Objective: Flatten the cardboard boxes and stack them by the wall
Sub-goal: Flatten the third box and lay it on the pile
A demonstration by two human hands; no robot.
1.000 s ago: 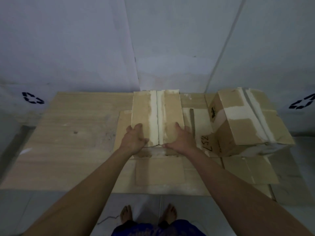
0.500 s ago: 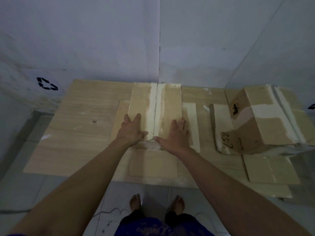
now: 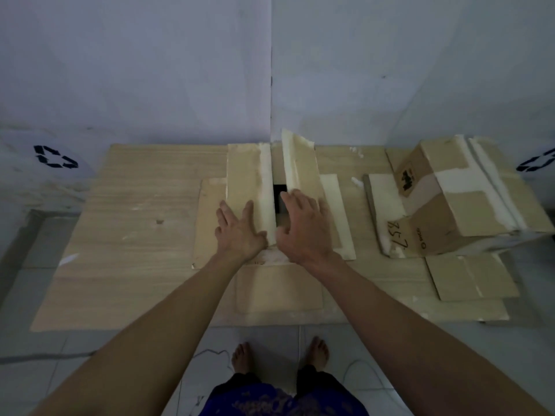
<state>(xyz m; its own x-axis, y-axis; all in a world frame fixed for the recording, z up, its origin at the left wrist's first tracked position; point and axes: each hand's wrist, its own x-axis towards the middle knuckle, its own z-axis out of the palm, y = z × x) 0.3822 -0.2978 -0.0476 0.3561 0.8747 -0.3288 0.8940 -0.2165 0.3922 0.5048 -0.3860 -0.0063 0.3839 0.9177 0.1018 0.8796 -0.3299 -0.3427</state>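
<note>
Head view: the left hand (image 3: pixel 238 232) lies flat, fingers spread, on the left flap (image 3: pixel 244 181) of a cardboard box (image 3: pixel 303 172) at 12 o'clock; the right hand (image 3: pixel 303 226), fingers loosely bent, rests on the raised right flap. A second box (image 3: pixel 468 202) sits at 2 o'clock.

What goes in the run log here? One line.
left hand flat on left flap | right hand lifting right flap | taped box unflattened

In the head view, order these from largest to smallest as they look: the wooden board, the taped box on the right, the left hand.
1. Wooden board
2. Taped box
3. Left hand

The gaps in size are plain here, so nearness to the camera changes nothing.
</note>
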